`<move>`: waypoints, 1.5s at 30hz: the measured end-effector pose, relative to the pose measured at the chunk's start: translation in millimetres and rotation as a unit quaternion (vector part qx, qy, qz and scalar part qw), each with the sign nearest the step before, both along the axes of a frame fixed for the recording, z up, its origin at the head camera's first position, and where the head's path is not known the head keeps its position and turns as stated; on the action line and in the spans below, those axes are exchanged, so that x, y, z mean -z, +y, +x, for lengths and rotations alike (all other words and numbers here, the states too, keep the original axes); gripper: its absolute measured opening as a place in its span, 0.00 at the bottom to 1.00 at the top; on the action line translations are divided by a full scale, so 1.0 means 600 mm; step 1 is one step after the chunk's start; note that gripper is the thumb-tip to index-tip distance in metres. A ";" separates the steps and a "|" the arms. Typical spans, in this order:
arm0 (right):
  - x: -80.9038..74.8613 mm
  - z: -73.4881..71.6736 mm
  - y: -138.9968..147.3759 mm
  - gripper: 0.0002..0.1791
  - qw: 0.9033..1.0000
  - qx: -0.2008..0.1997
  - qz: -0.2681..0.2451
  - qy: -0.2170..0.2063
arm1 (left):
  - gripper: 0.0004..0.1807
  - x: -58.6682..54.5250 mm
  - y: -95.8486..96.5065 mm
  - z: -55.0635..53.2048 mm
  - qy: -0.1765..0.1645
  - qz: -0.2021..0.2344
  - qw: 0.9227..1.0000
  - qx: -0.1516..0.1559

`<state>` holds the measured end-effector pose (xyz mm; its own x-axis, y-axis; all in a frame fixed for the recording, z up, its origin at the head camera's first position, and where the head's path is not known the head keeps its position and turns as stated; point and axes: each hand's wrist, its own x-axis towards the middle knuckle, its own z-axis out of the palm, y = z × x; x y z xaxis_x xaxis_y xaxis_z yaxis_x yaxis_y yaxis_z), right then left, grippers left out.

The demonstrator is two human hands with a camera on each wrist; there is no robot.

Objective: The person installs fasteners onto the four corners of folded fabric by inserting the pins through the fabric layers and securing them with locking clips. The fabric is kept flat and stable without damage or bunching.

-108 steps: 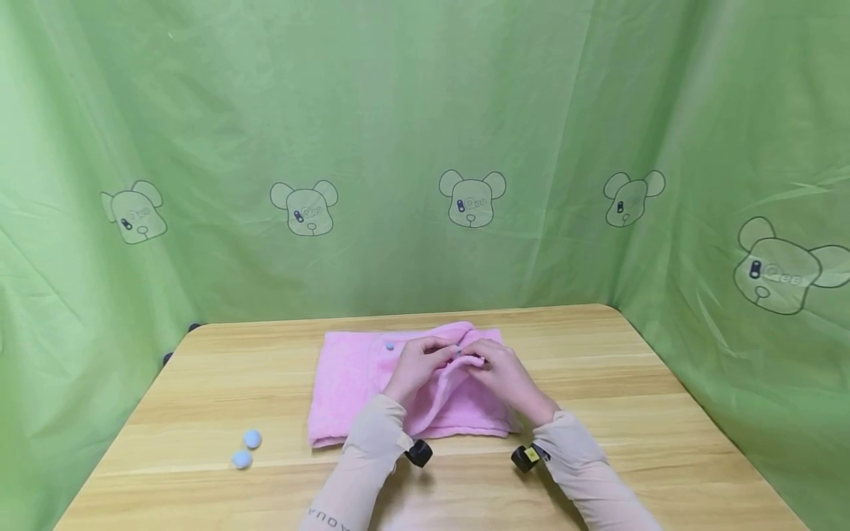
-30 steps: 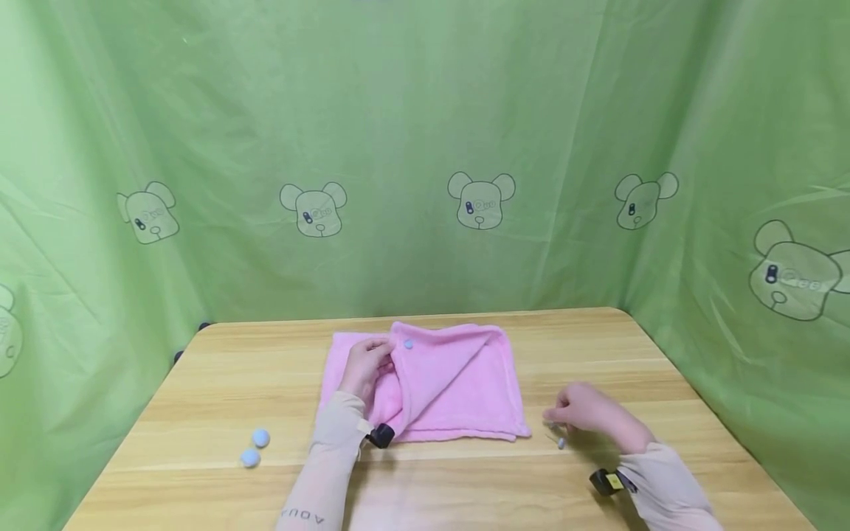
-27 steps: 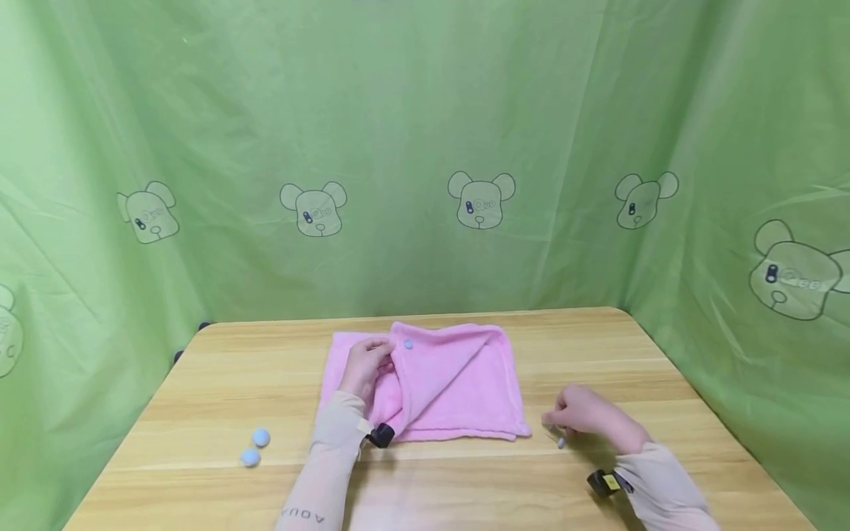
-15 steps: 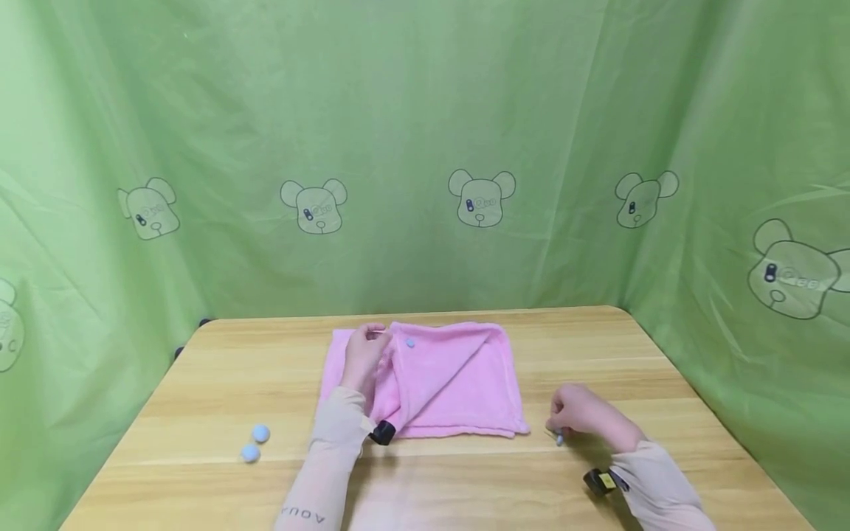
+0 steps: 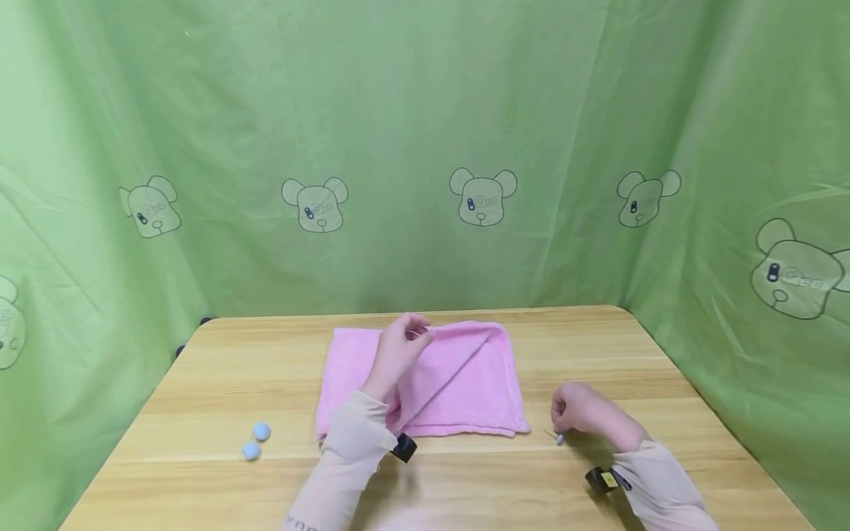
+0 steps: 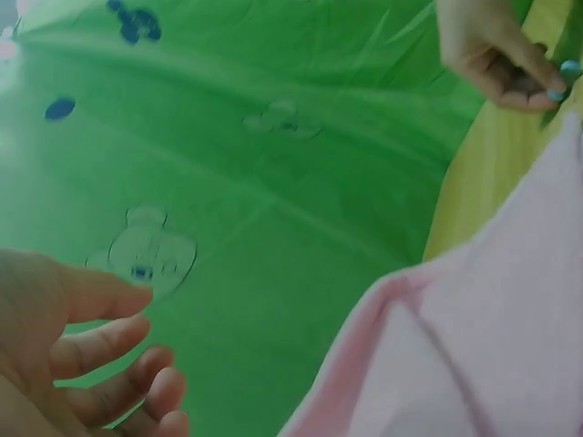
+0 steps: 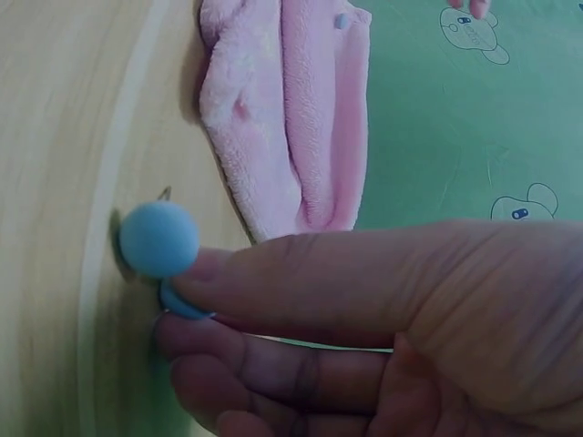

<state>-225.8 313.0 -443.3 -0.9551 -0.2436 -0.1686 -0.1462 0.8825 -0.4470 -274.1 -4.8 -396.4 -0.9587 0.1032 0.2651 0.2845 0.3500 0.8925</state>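
Cloth (image 5: 478, 398), pink and folded, lies on the wooden table (image 5: 173, 398) between the two hands, with a flap turned over so that a slanting edge crosses its upper part. Left hand (image 5: 401, 350) hovers over the far part of the cloth; in the left wrist view its fingers are loosely bent and spread apart from one another, clear of the fabric. Right hand (image 5: 584, 413) is low at the table, to the right of the cloth and apart from it, with thumb and finger pinching a blue piece (image 7: 185, 301), most of which the thumb hides in the right wrist view. Just beside that thumb tip, a round blue ball (image 7: 159, 238) lies near the table surface, a thin metal point (image 7: 166, 193) showing past its edge. Another blue dot (image 7: 341, 20) sits on the cloth, near its far edge, and the left hand covers that area in the head view. Two more blue balls, a nearer one (image 5: 251, 450) and a farther one (image 5: 262, 431), lie close together on the table to the left of the cloth, well apart from both hands. Each forearm wears a pale sleeve (image 5: 355, 442), with a black device (image 5: 403, 448) at the wrist. Green curtain (image 5: 398, 110) with bear-head outlines surrounds the table.
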 end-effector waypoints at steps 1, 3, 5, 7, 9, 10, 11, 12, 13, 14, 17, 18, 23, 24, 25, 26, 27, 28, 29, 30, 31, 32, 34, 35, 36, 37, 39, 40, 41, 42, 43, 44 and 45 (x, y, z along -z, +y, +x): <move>-0.001 0.001 0.000 0.10 1.000 0.000 0.000 -0.001 | 0.13 -0.001 0.006 0.004 0.003 -0.011 1.000 0.018; -0.002 0.002 -0.001 0.10 1.000 -0.007 0.000 0.000 | 0.13 0.001 0.020 0.013 0.002 -0.037 0.998 0.055; -0.003 0.003 -0.001 0.10 1.000 -0.007 -0.002 -0.001 | 0.13 0.007 0.034 0.019 0.000 -0.065 0.993 0.097; -0.004 0.003 -0.002 0.09 1.000 -0.007 -0.002 -0.003 | 0.13 0.015 0.048 0.025 0.003 -0.104 0.985 0.139; -0.004 0.003 -0.002 0.09 1.000 -0.006 -0.001 -0.005 | 0.12 0.027 0.061 0.028 0.009 -0.145 0.974 0.176; -0.005 0.003 -0.001 0.09 1.000 -0.008 0.000 -0.003 | 0.12 0.034 0.068 0.029 0.017 -0.166 0.967 0.194; -0.005 0.003 -0.001 0.09 1.000 -0.010 0.001 -0.001 | 0.12 0.041 0.074 0.029 0.024 -0.188 0.959 0.209; -0.006 0.004 -0.001 0.09 1.000 -0.011 0.001 0.000 | 0.11 0.048 0.081 0.030 0.026 -0.208 0.952 0.221; -0.006 0.004 -0.001 0.09 1.000 -0.014 0.001 0.001 | 0.11 0.055 0.087 0.031 0.029 -0.227 0.946 0.232; -0.007 0.004 0.000 0.10 1.000 -0.016 0.000 0.003 | 0.11 0.063 0.092 0.032 0.031 -0.247 0.939 0.238; -0.006 0.003 0.004 0.10 1.000 -0.025 -0.004 0.005 | 0.10 0.082 0.107 0.036 0.026 -0.283 0.923 0.260; -0.006 0.002 0.005 0.10 1.000 -0.028 -0.005 0.003 | 0.10 0.087 0.112 0.038 0.026 -0.292 0.919 0.265; -0.004 -0.001 0.009 0.10 0.999 -0.044 -0.002 0.006 | 0.10 0.109 0.128 0.041 0.038 -0.316 0.911 0.262; -0.005 0.000 0.008 0.10 0.999 -0.044 -0.001 0.007 | 0.10 0.113 0.130 0.041 0.038 -0.320 0.911 0.256; -0.006 0.001 0.007 0.10 0.999 -0.044 -0.001 0.009 | 0.10 0.116 0.132 0.041 0.037 -0.324 0.912 0.251; -0.007 0.002 0.005 0.10 0.999 -0.040 -0.002 0.009 | 0.10 0.118 0.133 0.041 0.036 -0.328 0.912 0.244; -0.007 0.003 0.004 0.10 0.999 -0.039 0.000 0.011 | 0.10 0.121 0.134 0.041 0.035 -0.332 0.912 0.237; -0.008 0.004 0.002 0.10 0.999 -0.039 0.003 0.012 | 0.10 0.122 0.136 0.042 0.035 -0.338 0.912 0.231; -0.009 0.005 0.000 0.10 0.999 -0.035 0.003 0.010 | 0.10 0.123 0.137 0.042 0.035 -0.341 0.912 0.225; -0.010 0.005 -0.001 0.10 0.999 -0.035 0.006 0.012 | 0.09 0.124 0.138 0.043 0.035 -0.343 0.913 0.219; -0.010 0.005 -0.002 0.09 0.999 -0.035 0.008 0.012 | 0.08 0.125 0.139 0.044 0.037 -0.346 0.913 0.214; -0.010 0.005 -0.002 0.09 0.999 -0.035 0.010 0.012 | 0.07 0.125 0.139 0.045 0.040 -0.348 0.913 0.208; -0.010 0.004 -0.003 0.09 0.999 -0.032 0.009 0.010 | 0.04 0.124 0.140 0.046 0.043 -0.345 0.917 0.197; -0.010 0.004 -0.004 0.09 0.999 -0.032 0.008 0.010 | 0.03 0.123 0.140 0.047 0.043 -0.340 0.919 0.193; -0.010 0.004 -0.004 0.09 0.999 -0.035 0.008 0.012 | 0.03 0.123 0.141 0.047 0.043 -0.335 0.922 0.191; -0.010 0.003 -0.004 0.09 0.999 -0.035 0.006 0.012 | 0.03 0.122 0.141 0.047 0.042 -0.330 0.924 0.188; -0.012 0.004 -0.004 0.09 0.999 -0.032 -0.001 0.009 | 0.05 0.121 0.141 0.047 0.038 -0.313 0.931 0.186; -0.013 0.004 -0.003 0.09 0.999 -0.034 -0.005 0.010 | 0.05 0.121 0.141 0.047 0.038 -0.305 0.933 0.186; -0.013 0.003 -0.001 0.08 0.999 -0.035 -0.007 0.012 | 0.05 0.120 0.140 0.046 0.035 -0.293 0.937 0.186; -0.014 0.003 0.000 0.08 0.999 -0.035 -0.010 0.013 | 0.05 0.120 0.140 0.046 0.031 -0.278 0.941 0.187; -0.015 0.002 0.002 0.08 0.999 -0.035 -0.013 0.017 | 0.05 0.120 0.139 0.045 0.026 -0.265 0.946 0.186; -0.015 0.001 0.003 0.07 0.999 -0.039 -0.014 0.024 | 0.05 0.120 0.138 0.043 0.018 -0.248 0.951 0.186; -0.016 0.000 0.005 0.07 0.999 -0.041 -0.016 0.028 | 0.05 0.119 0.136 0.042 0.006 -0.231 0.955 0.184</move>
<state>-225.9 316.0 -433.4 -0.9398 -0.3250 -0.1056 -0.2426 0.8521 -0.4637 -249.0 76.7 -467.8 -0.8316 0.5421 0.1212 0.4741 0.5790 0.6633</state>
